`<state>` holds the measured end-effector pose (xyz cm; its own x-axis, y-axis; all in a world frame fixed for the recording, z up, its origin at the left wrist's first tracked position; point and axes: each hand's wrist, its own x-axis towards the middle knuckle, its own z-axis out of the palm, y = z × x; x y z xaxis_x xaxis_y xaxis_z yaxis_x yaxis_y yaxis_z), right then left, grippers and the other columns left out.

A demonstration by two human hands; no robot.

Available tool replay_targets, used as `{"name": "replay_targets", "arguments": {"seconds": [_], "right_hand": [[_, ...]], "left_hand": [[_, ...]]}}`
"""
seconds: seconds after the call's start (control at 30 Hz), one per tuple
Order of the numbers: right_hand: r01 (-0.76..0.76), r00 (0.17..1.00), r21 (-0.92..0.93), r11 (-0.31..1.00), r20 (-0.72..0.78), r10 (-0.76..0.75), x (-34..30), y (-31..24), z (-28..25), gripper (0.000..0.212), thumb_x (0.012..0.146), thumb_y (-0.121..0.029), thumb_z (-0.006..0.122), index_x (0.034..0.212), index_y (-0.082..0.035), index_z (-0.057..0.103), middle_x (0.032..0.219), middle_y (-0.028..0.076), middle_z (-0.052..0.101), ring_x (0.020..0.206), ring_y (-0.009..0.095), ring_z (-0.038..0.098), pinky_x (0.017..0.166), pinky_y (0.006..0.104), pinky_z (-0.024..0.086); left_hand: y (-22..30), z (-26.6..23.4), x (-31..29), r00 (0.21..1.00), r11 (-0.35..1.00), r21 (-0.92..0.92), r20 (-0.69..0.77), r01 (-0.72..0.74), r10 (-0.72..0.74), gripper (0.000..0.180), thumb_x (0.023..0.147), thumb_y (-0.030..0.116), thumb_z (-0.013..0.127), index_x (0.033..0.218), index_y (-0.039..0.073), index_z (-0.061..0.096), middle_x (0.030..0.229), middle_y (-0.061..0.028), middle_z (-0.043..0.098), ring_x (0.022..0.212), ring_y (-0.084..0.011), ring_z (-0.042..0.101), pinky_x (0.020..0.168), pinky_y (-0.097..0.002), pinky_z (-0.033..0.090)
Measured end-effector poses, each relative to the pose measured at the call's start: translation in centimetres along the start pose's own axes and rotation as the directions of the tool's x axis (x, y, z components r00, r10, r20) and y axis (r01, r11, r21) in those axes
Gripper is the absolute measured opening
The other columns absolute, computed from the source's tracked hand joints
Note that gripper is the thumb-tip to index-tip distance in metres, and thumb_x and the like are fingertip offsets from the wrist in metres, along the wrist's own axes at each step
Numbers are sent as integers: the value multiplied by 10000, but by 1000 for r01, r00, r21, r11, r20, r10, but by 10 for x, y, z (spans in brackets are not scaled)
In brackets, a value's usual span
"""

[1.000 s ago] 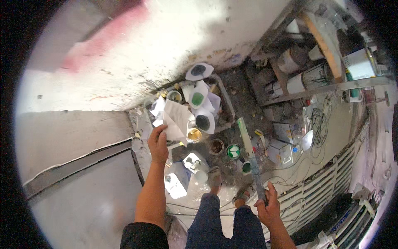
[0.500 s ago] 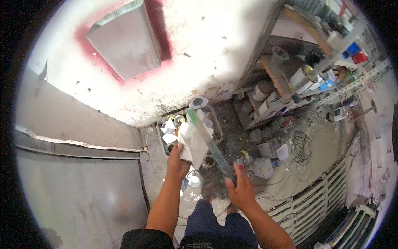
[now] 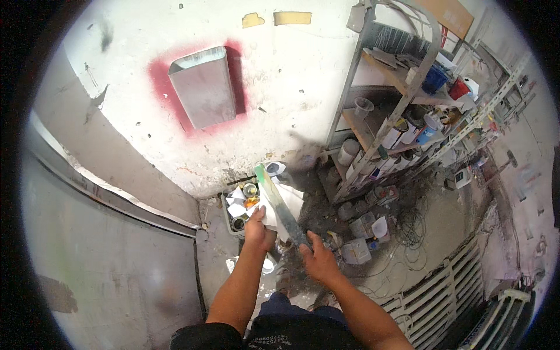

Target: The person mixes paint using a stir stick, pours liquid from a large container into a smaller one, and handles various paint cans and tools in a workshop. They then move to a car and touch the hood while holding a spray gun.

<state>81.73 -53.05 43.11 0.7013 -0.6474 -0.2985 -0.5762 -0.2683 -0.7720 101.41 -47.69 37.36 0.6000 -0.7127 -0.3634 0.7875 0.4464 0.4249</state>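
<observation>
My left hand (image 3: 258, 233) is closed on a white sheet (image 3: 294, 199), paper or cloth, which hangs partly behind the stick. In my right hand (image 3: 319, 261) is the dark lower end of a long flat stick (image 3: 279, 205). Green and yellowish paint stains cover the stick's far end, which slants up and to the left. The stick crosses in front of the sheet; whether the two touch I cannot tell. Beyond my left hand stands a grey crate (image 3: 226, 214) holding cans and white scraps, partly hidden by the sheet and hand.
A grey metal holder (image 3: 204, 93) hangs on the white wall, ringed with red paint. Metal shelving (image 3: 373, 154) with cans and cups rises at the right. Tubs (image 3: 356, 251) and a cable coil (image 3: 413, 227) lie on the floor. A slatted panel (image 3: 437, 289) stands lower right.
My view has tilted, so the wall holder and shelving sit differently and more wall shows. My right hand has come nearer my left. The stick now overlaps the sheet more.
</observation>
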Motion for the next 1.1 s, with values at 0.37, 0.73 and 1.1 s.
{"name": "replay_targets", "arguments": {"seconds": [0.37,0.73,1.1], "right_hand": [[-38,998,-85,996,39,42,-38,23,5,581,910,-398,526,1342,-35,385,1196,294,547,1082,466,537,918,493,426],[-332,913,90,939,281,296,-75,30,-15,605,916,-358,558,1369,-20,341,1298,254,480,1160,363,514,950,416,406],[-139,979,-232,963,112,169,-124,40,-60,662,925,-436,511,1434,-88,270,1208,273,553,1016,422,593,865,470,457]], "left_hand": [[5,15,-11,987,999,-1,-153,-55,54,242,924,76,466,1149,0,513,1092,-121,596,1003,-273,581,925,-450,447],[9,0,-2,994,998,43,-98,-48,52,253,926,74,445,1154,-12,514,1100,-124,602,1005,-268,585,934,-428,436],[28,14,9,990,994,-109,-142,-31,15,304,940,119,404,1196,-14,499,1163,-135,584,1054,-302,569,986,-446,412]]}}
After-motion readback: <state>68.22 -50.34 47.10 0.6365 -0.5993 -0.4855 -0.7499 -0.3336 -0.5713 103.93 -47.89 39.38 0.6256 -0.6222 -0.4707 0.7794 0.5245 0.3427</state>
